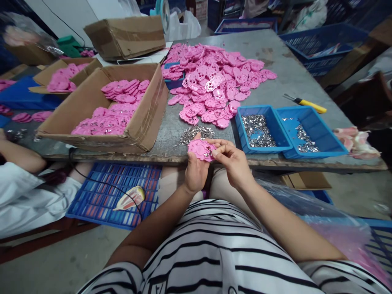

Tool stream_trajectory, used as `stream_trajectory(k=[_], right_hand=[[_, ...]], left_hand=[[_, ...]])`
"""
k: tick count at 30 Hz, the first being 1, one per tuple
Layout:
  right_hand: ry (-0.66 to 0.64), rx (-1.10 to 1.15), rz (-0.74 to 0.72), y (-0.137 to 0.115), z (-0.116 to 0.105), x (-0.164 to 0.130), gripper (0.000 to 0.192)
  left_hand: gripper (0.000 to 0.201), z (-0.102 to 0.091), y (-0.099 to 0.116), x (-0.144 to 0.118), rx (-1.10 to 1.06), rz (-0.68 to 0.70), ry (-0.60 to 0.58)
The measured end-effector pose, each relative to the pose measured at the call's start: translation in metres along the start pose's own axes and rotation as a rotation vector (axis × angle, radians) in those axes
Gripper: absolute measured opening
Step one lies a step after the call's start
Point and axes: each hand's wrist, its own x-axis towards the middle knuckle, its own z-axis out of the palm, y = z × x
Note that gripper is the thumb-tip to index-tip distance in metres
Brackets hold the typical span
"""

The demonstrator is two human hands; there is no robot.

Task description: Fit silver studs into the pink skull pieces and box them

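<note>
Grey table (275, 53) edge — pink part (200, 149) pinched between both hands' fingers (218, 153).

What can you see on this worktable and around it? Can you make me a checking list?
Surface: grey worktable, worn and stained.
Job's things: pink plastic piece held in both hands; loose pile of pink pieces on the table; small heap of silver bits by the near edge; two blue trays holding more silver bits.
Clutter: open cardboard box of pink pieces; yellow-handled tool; closed cardboard box.
Grippers: left hand grips the piece from below; right hand pinches at its edge.
Cables: black cable running over a blue crate.
Surroundings: another person's sleeve at the left; blue crates behind.
</note>
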Motion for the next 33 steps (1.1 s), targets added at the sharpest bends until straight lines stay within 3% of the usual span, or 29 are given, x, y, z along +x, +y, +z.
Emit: stream_trajectory(k=[19, 26, 30, 33], right_hand=[[-0.055, -0.037, -0.010, -0.006, -0.003, 0.005, 0.023], [0.026, -0.294, -0.220, 0.005, -0.003, 0.003, 0.019], [0.043, -0.279, -0.209, 0.004, -0.013, 0.011, 0.022], [0.116, -0.344, -0.282, -0.010, -0.034, 0.027, 0.021]], left_hand=[[0.068, 0.000, 0.002, 0.000, 0.019, -0.005, -0.003], [0.064, 0.001, 0.001, 0.000, 0.009, -0.021, -0.007], [0.062, 0.001, 0.003, 0.002, -0.063, -0.053, -0.022], [0.061, 0.000, 0.005, 0.004, -0.056, -0.088, -0.053]])
